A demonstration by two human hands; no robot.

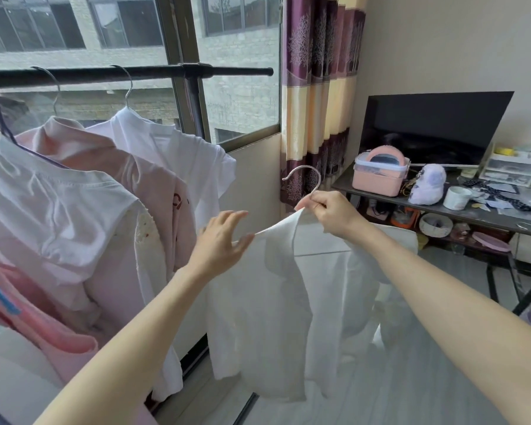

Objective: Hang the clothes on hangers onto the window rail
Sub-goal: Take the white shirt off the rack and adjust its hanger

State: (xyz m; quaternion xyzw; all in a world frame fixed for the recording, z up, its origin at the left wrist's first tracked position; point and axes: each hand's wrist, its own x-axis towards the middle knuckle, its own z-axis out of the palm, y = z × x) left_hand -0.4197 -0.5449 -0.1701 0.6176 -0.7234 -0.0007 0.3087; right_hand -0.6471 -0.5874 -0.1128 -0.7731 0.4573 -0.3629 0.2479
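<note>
A white shirt [276, 308] hangs on a hanger whose metal hook [304, 176] points up at centre frame. My right hand [331, 214] grips the hanger's neck just below the hook. My left hand [221, 240] is at the shirt's left shoulder, fingers spread, thumb touching the fabric edge. The black window rail [227, 72] runs across the upper left, above and left of the hook. On it hang a white T-shirt [172, 148], a pink top [83, 148] and another white shirt [43, 210], each on its own hanger.
The rail's free end [269, 71] is bare to the right of the hung clothes. A purple and cream curtain [319, 87] hangs right of the window. A cluttered desk [472, 210] with a monitor [436, 127] and pink box [380, 173] stands at the right.
</note>
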